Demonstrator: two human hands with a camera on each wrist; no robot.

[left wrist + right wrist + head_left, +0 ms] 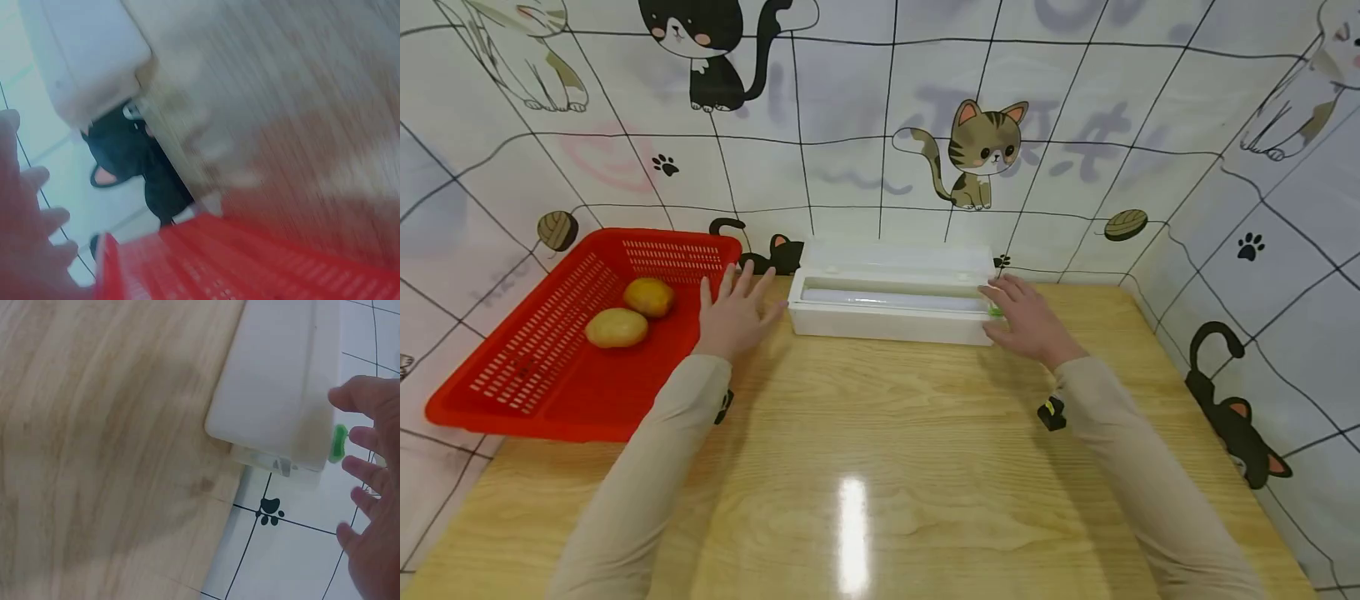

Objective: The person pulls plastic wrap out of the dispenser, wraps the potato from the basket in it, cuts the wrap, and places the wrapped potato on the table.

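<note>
A long white box (891, 323), which looks like a cling film dispenser, lies at the back of the table with its lid (902, 255) raised. A pale roll (887, 298) shows inside, and a small green piece (338, 444) sits at its right end. My right hand (1026, 321) is over that end, its fingers spread and slightly bent close to the green piece, gripping nothing. To the left, my left hand (733, 317) hovers with spread fingers between the box and a red plastic basket (572, 421), holding nothing.
Two yellowish potatoes (616, 328) lie in the red basket, which stands at the table's left side. Behind the wooden table (880, 433) and along its right side rises a white covering (850, 167) printed with cats and grid lines.
</note>
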